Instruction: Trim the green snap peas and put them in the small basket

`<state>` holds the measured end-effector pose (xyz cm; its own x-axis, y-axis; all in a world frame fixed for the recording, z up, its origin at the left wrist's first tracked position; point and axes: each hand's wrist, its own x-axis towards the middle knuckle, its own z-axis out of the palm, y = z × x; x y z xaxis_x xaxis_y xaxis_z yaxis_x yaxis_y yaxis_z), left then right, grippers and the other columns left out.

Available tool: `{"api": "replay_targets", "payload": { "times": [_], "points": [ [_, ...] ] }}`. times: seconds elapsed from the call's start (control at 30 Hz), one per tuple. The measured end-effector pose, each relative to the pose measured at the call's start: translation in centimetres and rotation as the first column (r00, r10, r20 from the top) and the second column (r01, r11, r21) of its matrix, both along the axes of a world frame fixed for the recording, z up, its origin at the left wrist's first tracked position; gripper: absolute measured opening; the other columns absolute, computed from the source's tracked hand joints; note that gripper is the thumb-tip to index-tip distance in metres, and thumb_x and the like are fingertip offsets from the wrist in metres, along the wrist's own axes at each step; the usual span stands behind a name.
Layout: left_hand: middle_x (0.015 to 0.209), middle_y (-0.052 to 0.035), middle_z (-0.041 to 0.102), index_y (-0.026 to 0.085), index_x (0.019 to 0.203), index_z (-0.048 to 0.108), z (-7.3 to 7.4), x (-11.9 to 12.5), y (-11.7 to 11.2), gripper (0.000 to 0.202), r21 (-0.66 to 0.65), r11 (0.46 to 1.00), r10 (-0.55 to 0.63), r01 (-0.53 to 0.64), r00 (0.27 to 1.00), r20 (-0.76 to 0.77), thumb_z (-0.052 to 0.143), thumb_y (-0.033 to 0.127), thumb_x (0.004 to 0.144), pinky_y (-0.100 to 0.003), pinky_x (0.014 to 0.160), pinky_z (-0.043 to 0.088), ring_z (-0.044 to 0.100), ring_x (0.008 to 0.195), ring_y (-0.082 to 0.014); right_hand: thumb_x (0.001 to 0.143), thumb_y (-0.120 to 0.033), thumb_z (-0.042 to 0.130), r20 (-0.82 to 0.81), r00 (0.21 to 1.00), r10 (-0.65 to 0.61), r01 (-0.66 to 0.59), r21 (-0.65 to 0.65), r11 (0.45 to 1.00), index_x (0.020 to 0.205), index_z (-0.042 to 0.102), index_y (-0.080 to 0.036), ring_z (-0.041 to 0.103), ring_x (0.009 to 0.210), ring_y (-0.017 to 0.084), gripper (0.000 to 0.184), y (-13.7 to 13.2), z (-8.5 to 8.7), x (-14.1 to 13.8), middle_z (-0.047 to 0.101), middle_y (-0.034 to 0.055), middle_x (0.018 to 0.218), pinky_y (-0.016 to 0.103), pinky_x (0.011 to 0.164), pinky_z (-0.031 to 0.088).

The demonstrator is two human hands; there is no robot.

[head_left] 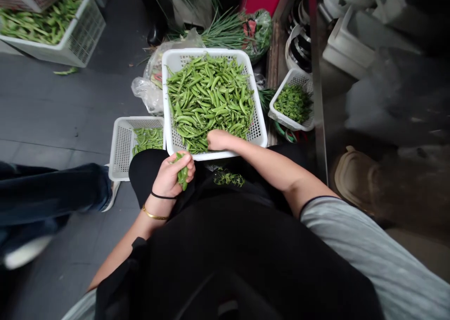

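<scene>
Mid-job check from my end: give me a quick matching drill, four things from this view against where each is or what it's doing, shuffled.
1. Left hand
2. Right hand
3. Gold bracelet
4. Leafy greens

A. In the small white basket on the right
B. Among the heaped pods in the large white basket
C. Closed around a few green pods
D. Around the left forearm, near a black band

Pairs: 1-C, 2-B, 3-D, 4-A
</scene>
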<state>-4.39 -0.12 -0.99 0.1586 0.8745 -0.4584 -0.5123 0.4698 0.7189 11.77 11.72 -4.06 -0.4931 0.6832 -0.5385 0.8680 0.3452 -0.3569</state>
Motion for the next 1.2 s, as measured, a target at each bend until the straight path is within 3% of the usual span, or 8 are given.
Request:
{"api": "replay_targets", "payload": {
  "times": [0.1, 0.3, 0.4, 0.63, 0.9, 1.03, 1.13, 1.2],
  "points": [
    [0.053, 0.0028, 0.052, 0.011, 0.074, 0.061, -0.5, 0.3, -0.2, 0.024, -0.022, 0.999, -0.04, 0.038, 0.998, -0.057, 0.078, 0.025, 0.064, -0.017, 0.033, 0.033, 0.047, 0.041, -0.0075, 0.075, -0.022, 0.053, -0.199, 0.977, -0.081, 0.08, -0.015, 0.997, 0.07, 0.066, -0.009, 0.05, 0.051, 0.01, 0.019, -0.9, 1.8, 3.2, 0.061, 0.0032, 0.06, 0.022, 0.05, 0.033],
    [0.055, 0.0011, 0.058, 0.011, 0.087, 0.066, -0.7, 2.3, -0.7, 0.03, -0.034, 0.99, -0.14, 0.138, 0.984, -0.109, 0.075, 0.033, 0.069, -0.017, 0.034, 0.038, 0.051, 0.041, -0.0083, 0.077, -0.027, 0.052, -0.546, 0.749, -0.375, 0.101, -0.465, 0.879, 0.076, 0.063, -0.013, 0.048, 0.041, 0.005, 0.018, -7.9, 5.0, 6.3, 0.054, -0.0052, 0.052, 0.016, 0.044, 0.035],
    [0.051, 0.001, 0.057, 0.011, 0.081, 0.067, -0.1, 2.4, -1.2, 0.026, 0.026, 0.972, -0.226, 0.232, 0.964, -0.143, 0.075, 0.033, 0.07, -0.017, 0.035, 0.039, 0.051, 0.039, -0.0086, 0.081, -0.029, 0.055, -0.636, 0.731, -0.249, -0.009, -0.373, 0.928, 0.077, 0.063, -0.013, 0.051, 0.048, 0.006, 0.019, -10.2, 5.6, 6.1, 0.056, -0.004, 0.057, 0.016, 0.048, 0.037],
    [0.045, -0.0017, 0.058, 0.01, 0.073, 0.067, 0.5, 2.0, -1.9, 0.027, 0.08, 0.861, -0.497, 0.502, 0.865, -0.071, 0.074, 0.037, 0.07, -0.018, 0.032, 0.039, 0.051, 0.033, -0.0104, 0.082, -0.023, 0.059, -0.793, 0.603, -0.089, 0.126, -0.015, 0.992, 0.077, 0.063, -0.013, 0.052, 0.055, 0.006, 0.012, -9.6, 7.0, 5.5, 0.058, -0.0021, 0.063, 0.018, 0.057, 0.04],
    [0.042, -0.0022, 0.055, 0.011, 0.07, 0.068, 0.2, 2.7, -2.0, 0.027, 0.1, 0.856, -0.515, 0.507, 0.852, 0.09, 0.073, 0.037, 0.07, -0.019, 0.029, 0.035, 0.048, 0.03, -0.0109, 0.082, -0.029, 0.059, -0.789, 0.548, -0.276, 0.034, -0.309, 0.95, 0.081, 0.055, -0.015, 0.057, 0.056, 0.008, 0.015, -10.0, 6.7, 5.3, 0.062, -0.002, 0.066, 0.02, 0.056, 0.044],
    [0.041, -0.0009, 0.052, 0.011, 0.069, 0.064, 0.1, 3.3, -2.0, 0.028, 0.082, 0.898, -0.44, 0.432, 0.886, 0.144, 0.072, 0.037, 0.07, -0.019, 0.03, 0.033, 0.045, 0.031, -0.01, 0.088, -0.028, 0.05, -0.742, 0.67, -0.025, 0.149, 0.101, 0.984, 0.076, 0.054, -0.016, 0.055, 0.065, 0.011, 0.017, -10.6, 6.4, 4.6, 0.062, 0.0024, 0.072, 0.024, 0.063, 0.043],
    [0.046, 0.0004, 0.052, 0.011, 0.068, 0.061, 0.2, 3.3, -1.8, 0.025, 0.013, 0.965, -0.263, 0.263, 0.959, 0.104, 0.072, 0.033, 0.07, -0.017, 0.032, 0.033, 0.045, 0.035, -0.0081, 0.092, -0.027, 0.042, -0.634, 0.764, 0.123, 0.236, 0.452, 0.86, 0.077, 0.054, -0.016, 0.054, 0.074, 0.015, 0.022, -11.5, 6.5, 4.7, 0.06, 0.0069, 0.077, 0.028, 0.07, 0.042],
    [0.05, 0.0009, 0.054, 0.011, 0.073, 0.062, 0.4, 2.9, -1.8, 0.023, 0.017, 0.99, -0.139, 0.138, 0.99, 0.021, 0.073, 0.031, 0.07, -0.017, 0.034, 0.035, 0.047, 0.038, -0.0076, 0.094, -0.027, 0.04, -0.615, 0.779, 0.121, 0.277, 0.51, 0.814, 0.08, 0.055, -0.016, 0.054, 0.076, 0.016, 0.023, -11.8, 7.1, 5.8, 0.06, 0.0073, 0.078, 0.028, 0.071, 0.042]
  ]
}}
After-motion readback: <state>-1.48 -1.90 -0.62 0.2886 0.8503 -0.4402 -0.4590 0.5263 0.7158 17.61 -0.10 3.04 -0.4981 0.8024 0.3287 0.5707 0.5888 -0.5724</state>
